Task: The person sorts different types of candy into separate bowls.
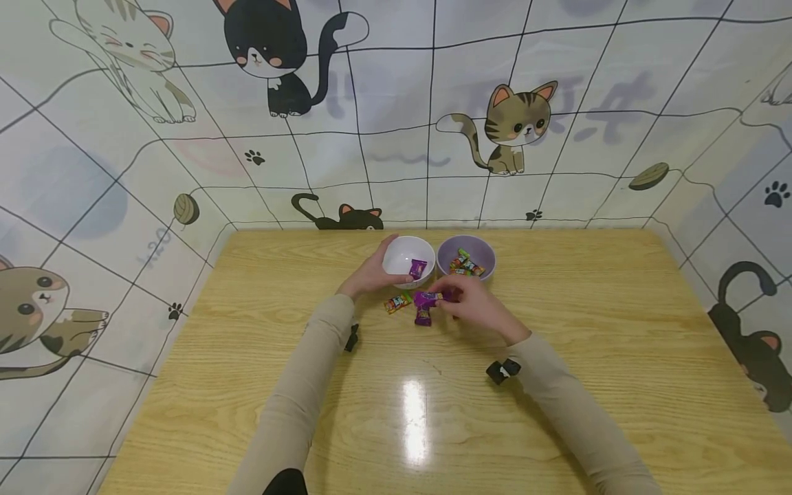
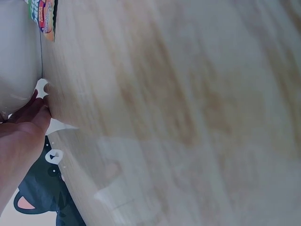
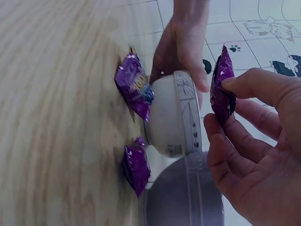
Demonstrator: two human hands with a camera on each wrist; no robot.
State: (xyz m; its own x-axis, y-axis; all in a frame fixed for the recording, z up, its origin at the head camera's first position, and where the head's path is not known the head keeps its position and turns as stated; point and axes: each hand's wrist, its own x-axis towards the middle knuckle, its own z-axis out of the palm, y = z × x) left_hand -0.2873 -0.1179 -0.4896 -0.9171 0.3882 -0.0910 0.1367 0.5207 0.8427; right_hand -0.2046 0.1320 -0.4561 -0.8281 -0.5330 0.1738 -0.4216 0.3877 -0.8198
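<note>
My left hand (image 1: 370,273) grips the side of a white bowl (image 1: 396,251), the thumb along its near rim. A purple-wrapped candy (image 1: 417,269) lies inside that bowl. Between thumb and fingers, my right hand (image 3: 263,141) pinches another purple candy (image 3: 223,87), raised above the table just in front of the bowls. Two more purple packets, one upper (image 3: 133,87) and one lower (image 3: 136,168), lie on the table in the right wrist view. By the white bowl's near side is a green-and-orange candy (image 1: 398,303).
A purple bowl (image 1: 444,251) stands right beside the white one, with several green, red and orange candies (image 1: 465,263) in it. The wooden table (image 1: 278,385) meets a cat-patterned backdrop (image 1: 396,158) behind the bowls. Black straps (image 1: 502,371) sit on the wrists.
</note>
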